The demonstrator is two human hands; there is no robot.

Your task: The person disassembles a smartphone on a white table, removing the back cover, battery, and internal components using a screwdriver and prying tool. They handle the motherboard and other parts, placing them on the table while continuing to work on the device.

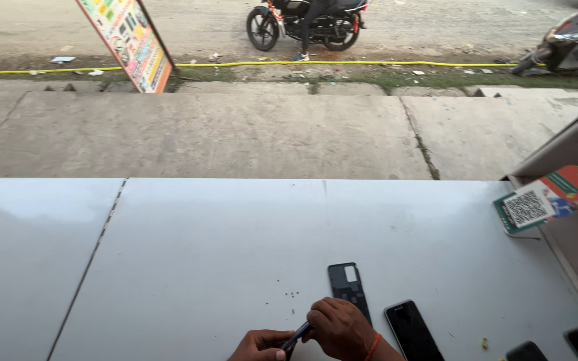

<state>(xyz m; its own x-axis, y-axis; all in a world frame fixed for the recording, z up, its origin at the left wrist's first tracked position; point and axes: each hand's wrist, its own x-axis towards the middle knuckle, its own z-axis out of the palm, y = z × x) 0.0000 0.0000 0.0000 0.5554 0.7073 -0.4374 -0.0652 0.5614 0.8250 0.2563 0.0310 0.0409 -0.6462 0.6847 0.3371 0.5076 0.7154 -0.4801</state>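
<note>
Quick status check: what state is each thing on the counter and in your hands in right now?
Left hand: gripping the dark tool's near end.
Right hand: closed around the dark tool.
Phone back cover: lying flat, partly under the right hand.
Black phone: flat, screen dark.
Tiny screws: loose on the white counter.
Code card: propped at the counter's right edge.

Your left hand [257, 345] and right hand [338, 329] share a grip on a dark slim tool [296, 337] low over the white table [202, 267], beside a black back cover [348, 287] and a dark phone [412, 331].
</note>
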